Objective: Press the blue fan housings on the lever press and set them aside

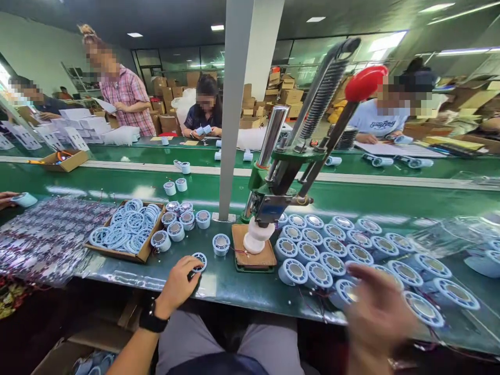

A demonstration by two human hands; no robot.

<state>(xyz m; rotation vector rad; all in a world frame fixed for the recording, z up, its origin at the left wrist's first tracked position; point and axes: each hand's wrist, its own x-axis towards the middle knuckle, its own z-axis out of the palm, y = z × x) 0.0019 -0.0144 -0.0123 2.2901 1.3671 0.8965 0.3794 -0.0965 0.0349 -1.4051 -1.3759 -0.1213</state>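
Note:
My left hand (pixel 177 286), with a dark watch at its wrist, pinches a light-blue slotted ring (pixel 200 262) low over the table. Just beyond it stands a round light-blue housing (pixel 221 244) with a grey metal disc in its top. My right hand (pixel 378 312) is smeared by motion, over the front of a large group of similar housings (pixel 295 271), so its fingers are unclear. Between the hands stands a green hand press (pixel 289 172) with a red knob (pixel 365 83). Its white round pressing head (pixel 258 237) is down over a brown pad (pixel 239 250).
A cardboard tray of loose rings (pixel 146 251) stands left, beside several housings (pixel 175 230) and many wired parts (pixel 47 234). A grey post (pixel 232 114) rises behind the press. Clear plastic bags (pixel 445 234) lie right. Co-workers (pixel 205 112) sit or stand across the green line.

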